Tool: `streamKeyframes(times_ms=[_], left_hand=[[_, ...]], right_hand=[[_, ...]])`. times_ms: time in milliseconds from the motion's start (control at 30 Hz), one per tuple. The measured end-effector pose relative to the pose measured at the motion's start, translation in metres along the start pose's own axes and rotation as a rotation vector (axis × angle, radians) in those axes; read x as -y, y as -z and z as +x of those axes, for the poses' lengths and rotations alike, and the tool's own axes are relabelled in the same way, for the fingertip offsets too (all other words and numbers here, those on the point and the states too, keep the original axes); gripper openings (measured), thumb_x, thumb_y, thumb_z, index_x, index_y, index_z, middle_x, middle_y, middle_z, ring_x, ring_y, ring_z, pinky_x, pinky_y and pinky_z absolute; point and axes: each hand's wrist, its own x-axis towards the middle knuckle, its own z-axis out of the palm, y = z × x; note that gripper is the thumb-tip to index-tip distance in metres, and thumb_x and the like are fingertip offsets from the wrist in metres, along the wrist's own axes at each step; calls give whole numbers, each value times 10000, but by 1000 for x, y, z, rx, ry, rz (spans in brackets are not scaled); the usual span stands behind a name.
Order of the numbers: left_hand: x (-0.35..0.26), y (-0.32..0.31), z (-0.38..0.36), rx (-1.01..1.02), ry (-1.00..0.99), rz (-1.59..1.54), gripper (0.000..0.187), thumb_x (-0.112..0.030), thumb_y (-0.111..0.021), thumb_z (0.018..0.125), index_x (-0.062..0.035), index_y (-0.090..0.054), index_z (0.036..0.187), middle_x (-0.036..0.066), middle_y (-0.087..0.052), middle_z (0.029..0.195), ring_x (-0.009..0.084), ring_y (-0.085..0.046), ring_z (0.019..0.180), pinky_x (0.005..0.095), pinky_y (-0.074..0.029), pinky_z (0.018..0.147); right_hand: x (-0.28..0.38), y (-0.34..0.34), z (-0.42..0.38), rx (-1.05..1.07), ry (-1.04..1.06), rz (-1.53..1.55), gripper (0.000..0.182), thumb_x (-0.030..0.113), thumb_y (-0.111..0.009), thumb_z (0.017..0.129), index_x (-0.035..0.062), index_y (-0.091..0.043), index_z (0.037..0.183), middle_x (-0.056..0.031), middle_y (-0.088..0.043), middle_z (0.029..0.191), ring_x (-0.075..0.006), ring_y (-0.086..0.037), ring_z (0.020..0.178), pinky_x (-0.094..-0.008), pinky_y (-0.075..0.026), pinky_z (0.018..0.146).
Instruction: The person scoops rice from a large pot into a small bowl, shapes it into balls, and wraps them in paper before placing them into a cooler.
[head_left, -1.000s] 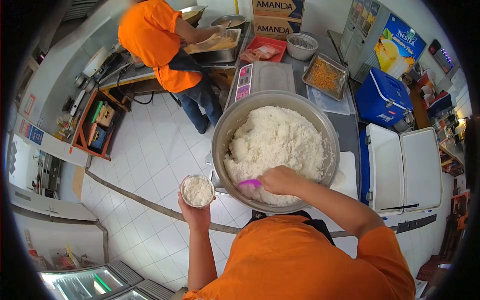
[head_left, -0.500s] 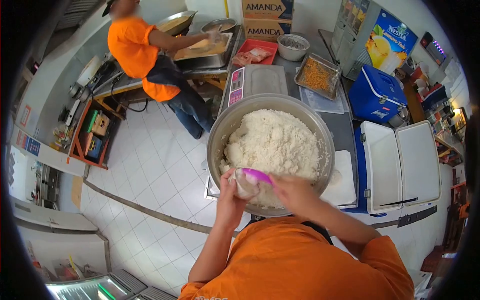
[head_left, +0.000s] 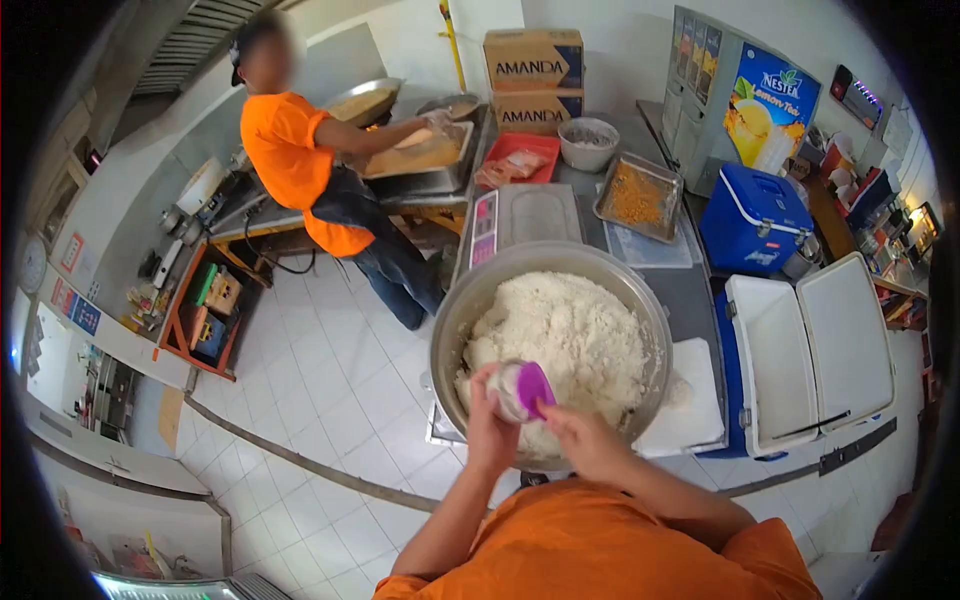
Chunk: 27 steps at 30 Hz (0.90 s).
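Observation:
A big round metal pot (head_left: 448, 335) in front of me holds a heap of cooked white rice (head_left: 572, 315). Over its near side, my left hand (head_left: 488, 428) is closed around a small clear plastic bag (head_left: 507, 392) with whitish contents. My right hand (head_left: 592, 445) grips the handle of a purple scoop (head_left: 535, 386). The scoop's bowl is tipped against the bag's mouth, so what it holds is hidden.
Behind the pot is a scale (head_left: 538, 212), near a red tray (head_left: 545, 150) of packaged food and a metal tray (head_left: 640, 195) of orange crumbs. An open white cooler (head_left: 770, 350) stands right. A co-worker (head_left: 290, 150) in orange reaches over a pan at back left.
The purple scoop has turned and now meets the bag in my left hand. The view has tilted up, so the pot sits lower. The co-worker's head has turned.

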Motion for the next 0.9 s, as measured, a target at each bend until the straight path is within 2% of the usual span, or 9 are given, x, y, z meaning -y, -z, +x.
streamKeyframes(times_ms=[67,200,333,433,533,600,633,700,900], left_hand=[[-10,-15,-6,-37,76,-6,384,-240,-523,1048,-141,-441,1409,86,-566,1356,239,-572,1272,413,-484,1078],[-3,-7,-15,-118,116,75,384,-272,-518,1064,-140,-440,1416,84,-560,1378,229,-571,1271,403,-497,1058],[6,3,-24,-98,-10,145,407,-348,-509,1077,-172,-445,1438,63,-561,1392,234,-575,1273,446,-504,1045],[2,10,-20,-304,-42,-88,414,-404,-482,1075,-217,-453,1443,44,-560,1419,263,-576,1295,514,-508,1037],[-7,-6,-38,-363,-135,-193,382,-454,-440,1085,-260,-511,1406,32,-543,1474,305,-534,1365,591,-481,1069],[3,-28,-45,-319,-160,-220,390,-433,-445,1083,-255,-487,1427,42,-540,1477,310,-537,1367,593,-486,1074],[12,-39,-46,-261,-173,-242,402,-412,-449,1081,-250,-463,1449,53,-536,1481,316,-540,1370,594,-491,1078],[38,-61,-48,-249,-113,-282,417,-395,-444,1086,-248,-445,1476,54,-526,1497,318,-537,1372,584,-493,1083],[88,-156,-62,-148,73,-240,434,-289,-422,1118,-185,-396,1538,75,-501,1538,290,-571,1341,452,-512,1063]], right_hand=[[30,-2,-1,194,-204,-182,382,120,-537,1075,33,-599,1441,-146,-770,1042,-230,-736,975,-329,-552,868],[27,57,28,369,-488,63,325,134,-548,1070,12,-661,1349,-230,-748,1130,-295,-746,1000,-361,-552,874],[11,16,15,237,-19,-142,310,185,-568,1060,24,-699,1289,-258,-728,1111,-352,-740,963,-402,-559,852],[-18,29,39,312,-196,-444,322,252,-589,1048,40,-719,1253,-259,-734,1075,-357,-737,1005,-443,-552,891],[-16,38,38,807,-244,-680,468,407,-666,989,25,-715,1255,-235,-706,1242,-401,-686,1160,-489,-519,993],[2,42,23,303,221,-690,803,462,-837,845,17,-545,1447,-193,-616,1434,-401,-620,1281,-513,-462,1093],[5,44,23,310,231,-691,803,462,-837,845,17,-545,1447,-193,-616,1434,-401,-620,1281,-513,-462,1093],[8,53,19,163,297,17,1195,395,-972,691,45,-254,1581,-213,-547,1472,-382,-587,1310,-500,-451,1112],[-35,133,-22,-7,146,312,1386,223,-1021,634,56,-44,1603,-250,-593,1358,-324,-610,1276,-444,-474,1098]])
